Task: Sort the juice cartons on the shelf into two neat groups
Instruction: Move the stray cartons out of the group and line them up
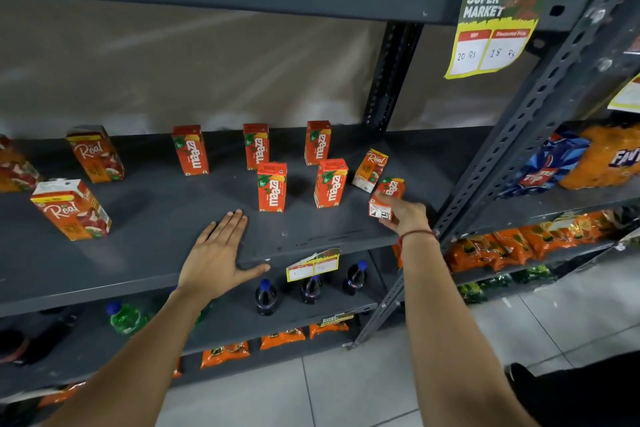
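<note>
Orange Maaza cartons stand scattered on the dark grey shelf (145, 218): three in a back row (190, 150) (256, 146) (317, 142) and two in front (272, 187) (330, 183). A small Real carton (370, 169) stands tilted at the right. Larger Real cartons stand at the left (95, 153) (71, 209), with another cut off by the left edge (15, 166). My right hand (403, 215) grips a tilted Maaza carton (387, 198) near the shelf's right front corner. My left hand (218, 255) lies flat on the shelf's front edge, fingers spread, holding nothing.
A slanted metal upright (512, 135) runs close to my right hand. A price tag (491, 31) hangs from the shelf above. Bottles (266, 298) stand on the shelf below, with orange packets (225, 354) lower down. Snack bags (561, 163) fill the neighbouring rack.
</note>
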